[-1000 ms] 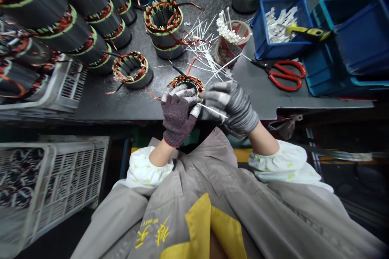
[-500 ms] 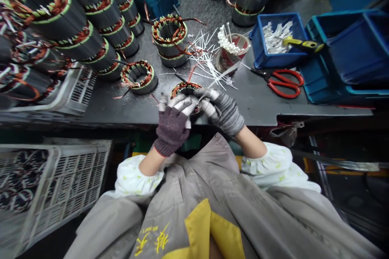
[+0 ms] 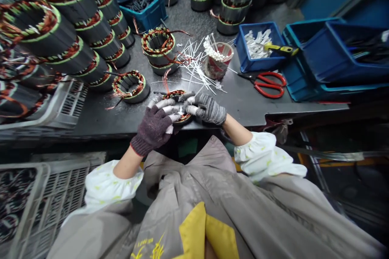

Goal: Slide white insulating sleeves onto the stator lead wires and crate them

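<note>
At the table's front edge sits a small motor stator [image 3: 184,118], a ring with copper windings, partly covered by my hands. My left hand [image 3: 156,121], in a dark purple glove with pale fingertips, is closed over the stator's left side and top. From the right, my right hand [image 3: 208,107], in a grey glove, is pinched at the winding; a thin white cable tie seems to be in its fingers, mostly hidden. Copper leads [image 3: 165,81] stick up behind the ring. Loose white cable ties [image 3: 194,62] lie scattered just beyond.
Another stator [image 3: 131,86] stands left, with a stacked pair [image 3: 159,50] behind. A cup of cable ties [image 3: 218,62], red-handled scissors [image 3: 269,85] and a blue bin [image 3: 258,46] with a yellow cutter [image 3: 281,49] are right. Tall stator stacks [image 3: 65,54] fill the left.
The view has shifted, so the table things sit further left. My left hand's fingers are spread a little wider from the right hand, showing more of the winding. Both hands stay at the stator.
</note>
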Tool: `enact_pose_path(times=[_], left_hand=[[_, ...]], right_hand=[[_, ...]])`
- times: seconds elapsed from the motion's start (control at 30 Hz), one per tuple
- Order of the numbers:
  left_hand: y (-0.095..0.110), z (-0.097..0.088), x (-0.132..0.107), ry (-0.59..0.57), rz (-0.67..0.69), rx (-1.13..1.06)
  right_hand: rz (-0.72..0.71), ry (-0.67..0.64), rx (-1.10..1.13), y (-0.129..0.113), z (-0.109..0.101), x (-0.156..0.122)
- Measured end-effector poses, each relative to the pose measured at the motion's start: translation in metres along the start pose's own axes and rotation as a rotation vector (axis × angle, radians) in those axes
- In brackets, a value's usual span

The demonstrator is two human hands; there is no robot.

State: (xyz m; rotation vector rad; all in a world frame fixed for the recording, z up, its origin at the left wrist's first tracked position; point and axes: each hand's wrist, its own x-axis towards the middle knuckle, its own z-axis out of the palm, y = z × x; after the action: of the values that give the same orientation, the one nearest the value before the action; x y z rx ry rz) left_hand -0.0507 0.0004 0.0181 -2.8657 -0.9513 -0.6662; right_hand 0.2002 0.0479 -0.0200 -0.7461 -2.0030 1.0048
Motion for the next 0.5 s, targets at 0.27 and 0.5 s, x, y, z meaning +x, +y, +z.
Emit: enact_pose_path(times=[0.27,0.5], left_hand=[[-0.009,0.021,-0.003,0.136,0.063,-0.007],[0.031,0.039,0.004,0.351,-0.049,0.294]], right_hand=[[0.031,0.237,0.129,0.012,-0.030,-0.017],[0.166,0.952,-0.163,0.049,-0.105,0.002]])
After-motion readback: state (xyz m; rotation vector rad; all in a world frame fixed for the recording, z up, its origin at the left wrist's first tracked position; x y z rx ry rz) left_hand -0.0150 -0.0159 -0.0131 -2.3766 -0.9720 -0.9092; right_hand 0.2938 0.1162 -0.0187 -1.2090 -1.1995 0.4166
